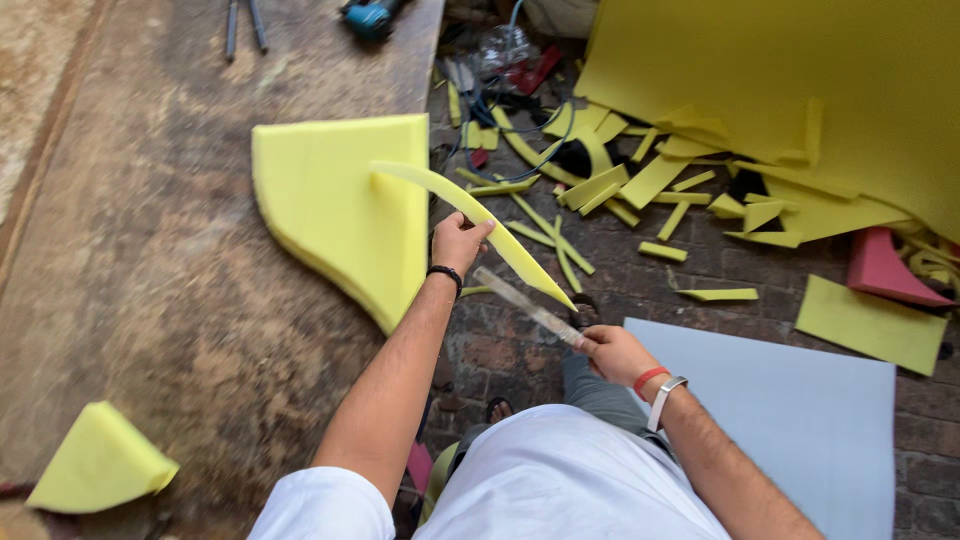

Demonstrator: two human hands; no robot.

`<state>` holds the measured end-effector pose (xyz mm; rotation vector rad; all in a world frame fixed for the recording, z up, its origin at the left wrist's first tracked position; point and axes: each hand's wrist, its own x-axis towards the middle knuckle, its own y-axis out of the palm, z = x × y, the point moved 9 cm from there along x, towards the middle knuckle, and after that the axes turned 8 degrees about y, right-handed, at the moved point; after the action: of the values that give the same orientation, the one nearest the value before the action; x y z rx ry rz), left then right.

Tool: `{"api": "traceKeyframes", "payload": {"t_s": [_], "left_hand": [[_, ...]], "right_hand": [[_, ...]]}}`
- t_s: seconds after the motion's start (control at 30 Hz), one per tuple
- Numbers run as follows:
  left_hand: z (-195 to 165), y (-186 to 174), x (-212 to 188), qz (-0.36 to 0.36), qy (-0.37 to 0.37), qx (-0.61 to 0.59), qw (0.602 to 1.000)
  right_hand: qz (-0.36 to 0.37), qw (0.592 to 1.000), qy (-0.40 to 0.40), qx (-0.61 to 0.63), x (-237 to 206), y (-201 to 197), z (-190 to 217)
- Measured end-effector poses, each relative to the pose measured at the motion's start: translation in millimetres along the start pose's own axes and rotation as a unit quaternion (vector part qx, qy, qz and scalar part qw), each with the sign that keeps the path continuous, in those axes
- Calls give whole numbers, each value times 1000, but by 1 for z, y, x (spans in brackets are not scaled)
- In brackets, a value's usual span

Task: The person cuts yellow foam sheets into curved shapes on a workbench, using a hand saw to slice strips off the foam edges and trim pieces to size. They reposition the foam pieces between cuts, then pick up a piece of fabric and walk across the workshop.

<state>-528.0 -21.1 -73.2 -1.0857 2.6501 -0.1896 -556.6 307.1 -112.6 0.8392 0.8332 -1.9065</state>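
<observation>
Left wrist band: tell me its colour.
Black, on the left hand wrist band; clearest in the head view.

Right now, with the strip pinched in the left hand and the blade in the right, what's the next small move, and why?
Probably let the strip drop. The left hand holds it lifted clear of the foam block, so it looks already cut loose, and the knife in the right hand hangs off the workbench edge, away from the foam. Dropping it would free that hand to steady the block.
</observation>
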Motion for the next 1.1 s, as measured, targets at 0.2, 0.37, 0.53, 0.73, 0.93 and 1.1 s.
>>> {"api": "traceKeyframes", "payload": {"t_s": [0.2, 0.37, 0.53, 0.73, 0.93, 1.1], "left_hand": [[-57, 152, 76, 90, -12, 100, 991], [-100, 287, 96, 360, 9, 2, 933], [-78, 232, 105, 274, 80, 117, 951], [31, 17, 46, 20, -157, 132, 978], [107, -162, -112, -322, -205, -54, 923], [165, -209, -215, -408, -232, -51, 882]], "right_hand": [[-8, 998, 60, 3, 32, -115, 12], [-136, 906, -46, 398, 76, -280, 19], [-199, 855, -36, 477, 132, -387, 26], [-110, 929, -72, 347, 198, -313, 129], [90, 965, -184, 166, 166, -114, 249], [213, 929, -299, 55, 61, 1, 325]]}}
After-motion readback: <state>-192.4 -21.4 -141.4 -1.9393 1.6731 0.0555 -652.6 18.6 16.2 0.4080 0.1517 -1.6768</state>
